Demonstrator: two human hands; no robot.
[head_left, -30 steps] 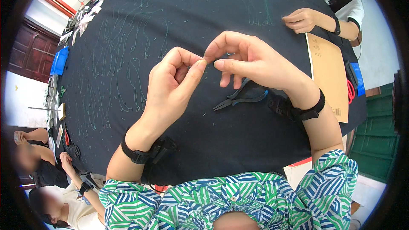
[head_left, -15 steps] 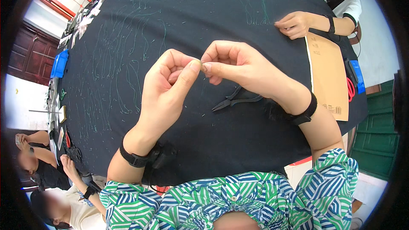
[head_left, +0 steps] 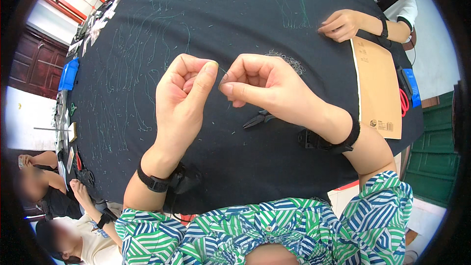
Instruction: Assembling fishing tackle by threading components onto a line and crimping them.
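I see a thin strand (head_left: 223, 70) slanting down from left hand (head_left: 184, 88) to right hand (head_left: 270, 84). Both hands' fingers (head_left: 208, 72) pinch together on it.

Between the forearms, the dark surface (head_left: 255, 176) offers a passage as far as the pliers (head_left: 255, 119). A thin strand (head_left: 223, 70) crosses the narrow gap between the left hand (head_left: 184, 93) and right hand (head_left: 265, 81). A wiry heap (head_left: 296, 64) obstructs just beyond the right hand; green threads (head_left: 188, 37) clutter the far left; another person's hand (head_left: 341, 25) occupies the far right.
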